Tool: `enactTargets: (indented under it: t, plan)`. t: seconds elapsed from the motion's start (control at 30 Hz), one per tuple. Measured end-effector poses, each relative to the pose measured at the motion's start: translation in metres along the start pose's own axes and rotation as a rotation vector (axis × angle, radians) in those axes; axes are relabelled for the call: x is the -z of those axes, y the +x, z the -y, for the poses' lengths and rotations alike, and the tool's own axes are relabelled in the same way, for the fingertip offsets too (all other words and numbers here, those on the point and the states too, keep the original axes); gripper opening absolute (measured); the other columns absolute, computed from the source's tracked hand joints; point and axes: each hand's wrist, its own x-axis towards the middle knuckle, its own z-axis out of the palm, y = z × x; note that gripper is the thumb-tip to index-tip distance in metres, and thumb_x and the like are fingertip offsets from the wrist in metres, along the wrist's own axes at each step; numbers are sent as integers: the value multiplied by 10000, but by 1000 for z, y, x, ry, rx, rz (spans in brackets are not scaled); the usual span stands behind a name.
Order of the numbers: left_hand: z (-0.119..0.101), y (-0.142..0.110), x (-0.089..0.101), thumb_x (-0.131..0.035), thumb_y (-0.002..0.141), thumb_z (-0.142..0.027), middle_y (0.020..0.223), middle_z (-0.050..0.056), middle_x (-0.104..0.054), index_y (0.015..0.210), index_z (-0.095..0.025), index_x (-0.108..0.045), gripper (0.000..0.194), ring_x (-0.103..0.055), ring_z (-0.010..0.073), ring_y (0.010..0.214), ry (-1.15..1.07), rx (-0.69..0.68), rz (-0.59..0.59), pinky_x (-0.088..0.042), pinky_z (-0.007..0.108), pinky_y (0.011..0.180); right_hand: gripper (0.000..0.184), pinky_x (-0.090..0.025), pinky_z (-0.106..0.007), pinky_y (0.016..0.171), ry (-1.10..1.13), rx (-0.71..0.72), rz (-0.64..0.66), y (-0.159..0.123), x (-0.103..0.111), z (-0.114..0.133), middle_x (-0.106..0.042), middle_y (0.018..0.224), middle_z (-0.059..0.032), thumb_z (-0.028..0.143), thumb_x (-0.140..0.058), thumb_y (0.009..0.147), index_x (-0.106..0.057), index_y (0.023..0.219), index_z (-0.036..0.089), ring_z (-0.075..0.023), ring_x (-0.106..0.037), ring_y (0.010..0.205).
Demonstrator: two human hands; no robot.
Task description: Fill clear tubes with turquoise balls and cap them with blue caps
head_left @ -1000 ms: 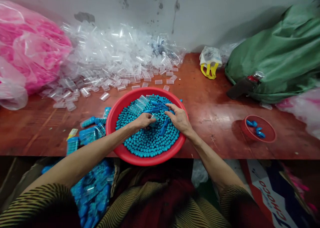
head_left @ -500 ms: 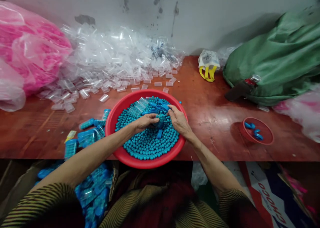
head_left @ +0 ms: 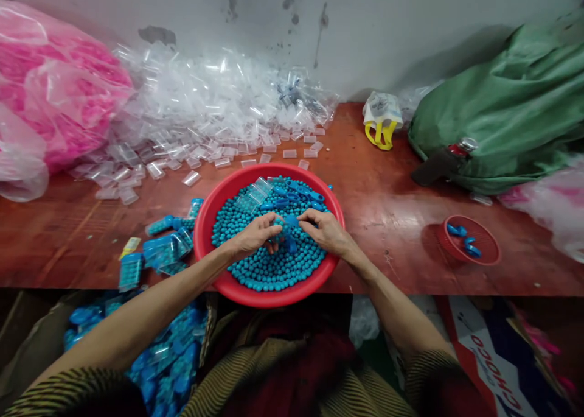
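A red basin (head_left: 269, 299) of small blue balls (head_left: 264, 277) stands at the table's front edge. Over it, my left hand (head_left: 255, 233) has its fingers closed on a small clear box (head_left: 281, 229) with blue balls inside, partly covered by the fingers. Between thumb and fingertips, my right hand (head_left: 327, 229) pinches a blue cap (head_left: 292, 221) close against the box; whether they touch I cannot tell. Loose blue caps (head_left: 303, 192) and several clear boxes (head_left: 259, 192) lie on the balls at the basin's far side.
Clear boxes (head_left: 182, 119) are heaped along the wall. Filled boxes (head_left: 164, 246) lie left of the basin, more in a carton below. A small red basket (head_left: 486, 237) with blue pieces stands right. Behind are a pink bag (head_left: 55, 88), a bottle (head_left: 438, 166) and a green sack (head_left: 493, 106).
My right hand has picked up a blue cap from the far side of the basin and brought it to the box. My left hand has kept hold of the box, now filled with balls.
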Motion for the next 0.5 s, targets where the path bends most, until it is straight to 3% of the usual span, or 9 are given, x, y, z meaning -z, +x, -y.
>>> enactTargets:
  t: [0.1,0.27,0.4,0.5]
  plan:
    - [0,-5,4,-611,749,-450,676,-22,-576,973,-158,-476,393,-536,82,450,60,20,-21,-437,197,410,135,-388,-228,620,-53,-10,89,-1,8,1,-586,671,16,204,-482,813,-599,758,167,-106,-521,627]
    - [-5,-9,-4,-618,749,-438,699,-16,-576,1182,-153,-442,548,-552,99,478,35,-11,-46,-465,220,424,134,-412,-224,596,194,-74,-104,2,-9,2,-592,703,25,292,-504,827,-586,842,186,-104,-528,620]
    - [-7,-13,-17,-636,744,-435,692,-23,-566,1305,-162,-354,685,-559,107,482,-93,-70,-94,-458,220,419,144,-378,-207,471,353,-162,-109,1,-24,8,-537,614,48,314,-515,812,-569,766,189,-79,-463,473]
    - [-6,-17,-23,-628,759,-430,667,-32,-559,1364,-184,-290,735,-553,100,454,-152,-89,-107,-426,198,394,158,-361,-201,448,396,-182,-125,0,-25,13,-541,617,47,322,-528,803,-582,750,184,-68,-439,450]
